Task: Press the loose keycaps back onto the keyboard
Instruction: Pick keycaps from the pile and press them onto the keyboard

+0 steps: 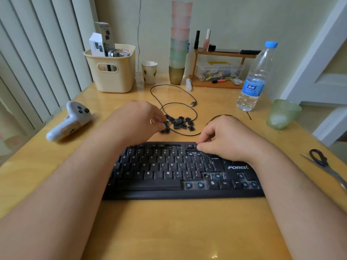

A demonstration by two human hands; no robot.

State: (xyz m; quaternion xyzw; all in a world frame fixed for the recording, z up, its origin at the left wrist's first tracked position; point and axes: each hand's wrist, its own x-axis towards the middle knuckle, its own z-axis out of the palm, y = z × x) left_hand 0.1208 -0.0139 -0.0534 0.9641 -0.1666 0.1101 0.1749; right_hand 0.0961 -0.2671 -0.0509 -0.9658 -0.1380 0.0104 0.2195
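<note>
Keycaps (178,123), small black plastic squares, lie heaped beyond the black keyboard (180,171), inside its cable loop. Left hand (139,119) pinches one at the heap's left edge; right hand (223,139), fingers curled, presses the far key row. Far left, a cream plastic basket (114,76) holds boxes.
</note>
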